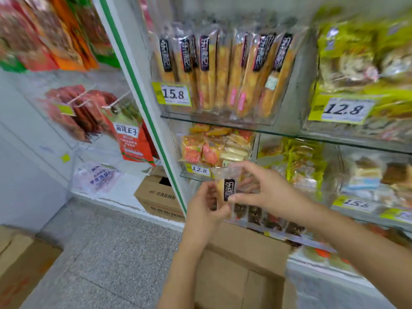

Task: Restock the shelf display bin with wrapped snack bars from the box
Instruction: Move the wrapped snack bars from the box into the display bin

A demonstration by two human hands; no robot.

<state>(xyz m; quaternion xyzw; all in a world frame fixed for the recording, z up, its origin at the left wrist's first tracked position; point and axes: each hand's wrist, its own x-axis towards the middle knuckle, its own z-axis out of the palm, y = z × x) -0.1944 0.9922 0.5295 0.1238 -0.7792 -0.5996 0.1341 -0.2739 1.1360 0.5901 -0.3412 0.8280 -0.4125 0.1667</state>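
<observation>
Head view: I see my left hand (206,208) and right hand (265,190) both pinching one wrapped snack bar (226,188), upright, well below the display bin (219,119). The box (234,275) sits lower still.

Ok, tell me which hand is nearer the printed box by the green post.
Left. The left hand holds the bar just right of the printed box; the right hand pinches the bar's other side, farther right.

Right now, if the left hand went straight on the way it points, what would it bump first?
Probably the clear bin with the 12.8 tag, just above the left hand. Depth is unclear, so it may sit farther back.
</observation>
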